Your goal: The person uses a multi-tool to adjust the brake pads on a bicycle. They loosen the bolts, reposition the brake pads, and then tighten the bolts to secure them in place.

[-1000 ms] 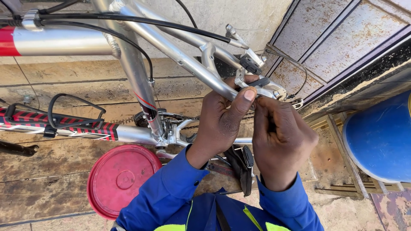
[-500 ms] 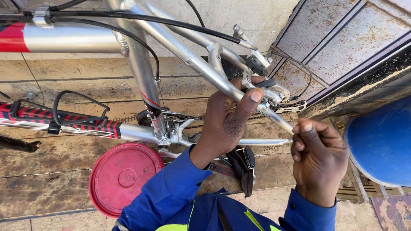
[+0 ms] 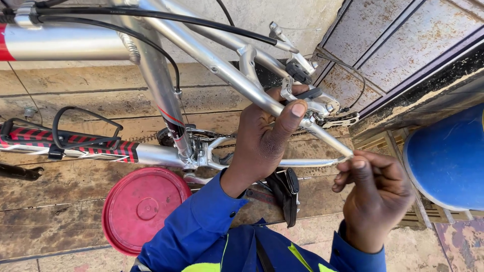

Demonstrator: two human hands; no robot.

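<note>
Gripping the silver seat stay of the upturned bicycle frame beside the rear brake arm, the left hand keeps its fingers curled round, thumb pressed flat on top. The right hand has drawn away from the brake (it was up there a second ago), pinching a thin brake cable now pulled taut toward it.

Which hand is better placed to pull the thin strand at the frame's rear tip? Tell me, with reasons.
Right. The right hand pinches the thin strand at the tip of the silver bicycle frame; the left hand is wrapped around a frame tube beside the rim brake, likely bracing it.
</note>
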